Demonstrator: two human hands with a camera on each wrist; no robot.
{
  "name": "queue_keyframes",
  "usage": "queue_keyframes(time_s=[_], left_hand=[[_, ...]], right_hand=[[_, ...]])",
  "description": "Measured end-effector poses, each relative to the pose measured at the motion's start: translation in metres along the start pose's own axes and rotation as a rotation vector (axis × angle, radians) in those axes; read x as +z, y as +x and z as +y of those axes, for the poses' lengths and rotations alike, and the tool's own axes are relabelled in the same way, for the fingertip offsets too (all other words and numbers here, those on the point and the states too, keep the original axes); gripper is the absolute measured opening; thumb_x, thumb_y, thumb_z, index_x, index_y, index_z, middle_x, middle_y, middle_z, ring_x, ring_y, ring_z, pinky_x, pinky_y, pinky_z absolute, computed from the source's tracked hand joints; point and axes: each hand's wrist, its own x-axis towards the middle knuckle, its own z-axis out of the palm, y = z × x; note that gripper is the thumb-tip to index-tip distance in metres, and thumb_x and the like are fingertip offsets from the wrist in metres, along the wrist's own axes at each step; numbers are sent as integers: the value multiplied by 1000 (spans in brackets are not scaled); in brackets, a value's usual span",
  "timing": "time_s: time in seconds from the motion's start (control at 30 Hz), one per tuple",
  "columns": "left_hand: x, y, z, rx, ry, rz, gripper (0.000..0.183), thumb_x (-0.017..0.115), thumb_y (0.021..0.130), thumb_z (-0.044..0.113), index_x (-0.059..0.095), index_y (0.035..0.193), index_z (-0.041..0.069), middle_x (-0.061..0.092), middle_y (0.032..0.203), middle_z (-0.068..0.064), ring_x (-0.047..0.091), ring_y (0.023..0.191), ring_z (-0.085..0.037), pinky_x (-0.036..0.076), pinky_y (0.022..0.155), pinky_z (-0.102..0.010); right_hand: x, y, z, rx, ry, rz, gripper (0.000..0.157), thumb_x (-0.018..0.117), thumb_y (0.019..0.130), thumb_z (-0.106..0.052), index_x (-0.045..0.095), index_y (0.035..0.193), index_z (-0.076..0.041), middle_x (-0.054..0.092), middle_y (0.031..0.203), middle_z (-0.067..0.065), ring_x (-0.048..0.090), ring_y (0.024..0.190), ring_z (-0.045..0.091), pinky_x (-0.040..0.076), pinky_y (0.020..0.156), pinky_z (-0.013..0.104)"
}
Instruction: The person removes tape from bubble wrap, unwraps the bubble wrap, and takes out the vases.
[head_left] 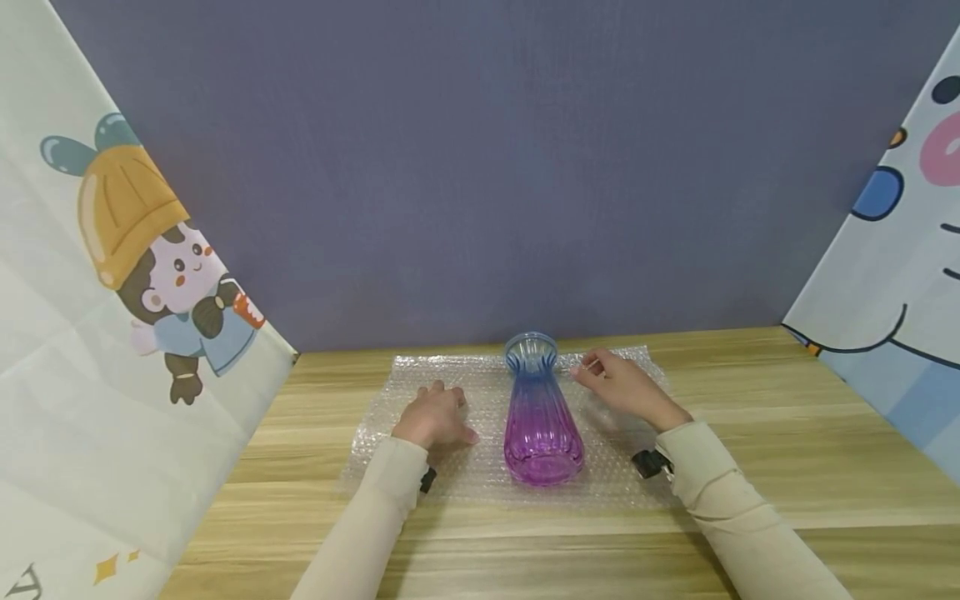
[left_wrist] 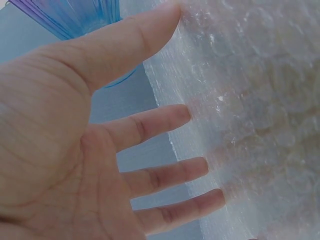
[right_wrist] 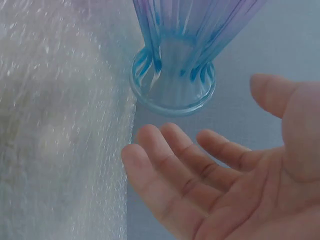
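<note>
A fluted glass vase [head_left: 542,421], purple at the base and blue toward its flared rim, lies on its side on a sheet of bubble wrap [head_left: 480,492]. Its mouth points to the back wall. To its left, my left hand [head_left: 435,417] is spread over the wrap, with fingers apart; the left wrist view shows the fingertips [left_wrist: 180,113] at the wrap's surface, though contact is hard to tell. My right hand [head_left: 622,385] is beside the vase's neck, fingers loosely bent. In the right wrist view a gap separates it from the vase rim [right_wrist: 175,107].
Beneath the wrap is a wood-grain table [head_left: 750,417]. A grey-blue wall [head_left: 495,167] stands at its back edge. Side panels with cartoon prints, the left panel [head_left: 60,350] and the right panel [head_left: 885,292], border it.
</note>
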Motion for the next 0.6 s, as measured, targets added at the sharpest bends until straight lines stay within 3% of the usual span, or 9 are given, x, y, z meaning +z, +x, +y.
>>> queue_keyframes(time_s=[0.2, 0.37, 0.6], left_hand=[[0, 1, 0, 3, 1, 4, 75, 89, 73, 43, 63, 137, 14, 36, 161, -26, 31, 147, -55, 40, 112, -70], [0, 0, 0, -1, 3, 4, 74, 89, 73, 43, 63, 137, 14, 36, 161, -26, 31, 148, -54, 40, 112, -70], [1, -1, 0, -2, 7, 9, 74, 89, 73, 44, 64, 135, 14, 37, 161, -26, 33, 147, -54, 42, 110, -70]], right_hand=[[4, 0, -2, 1, 109, -27, 62, 54, 105, -45, 46, 142, 5, 65, 128, 30, 74, 92, 34, 61, 84, 48], [9, 0, -8, 36, 241, -58, 70, 55, 105, -43, 34, 150, 6, 59, 133, 33, 72, 100, 38, 65, 74, 41], [16, 0, -19, 81, 389, -127, 77, 53, 106, -44, 20, 156, 5, 51, 140, 35, 72, 101, 35, 66, 77, 43]])
